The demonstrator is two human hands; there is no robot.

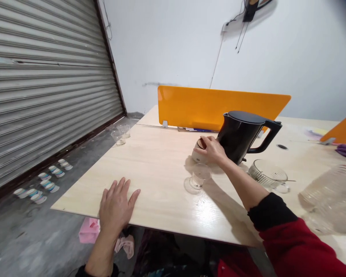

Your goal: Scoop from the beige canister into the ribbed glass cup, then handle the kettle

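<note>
My right hand [212, 150] reaches across the light wooden table [150, 169] and wraps around a small pale ceramic cup [198, 151] that stands just left of a black electric kettle [242, 135]. In front of that cup sits a clear glass cup [201, 175] on the tabletop. My left hand [117, 204] lies flat on the table near its front edge, fingers spread, holding nothing. My right forearm is bare, with a red and black sleeve pushed up.
A clear ribbed glass bowl [267, 174] stands right of the kettle and a larger clear container [331, 196] at the far right. An orange divider [196, 105] crosses the back. Two glass cups [120, 135] sit at the far left corner. Small cups [43, 182] line the floor beside a roller shutter.
</note>
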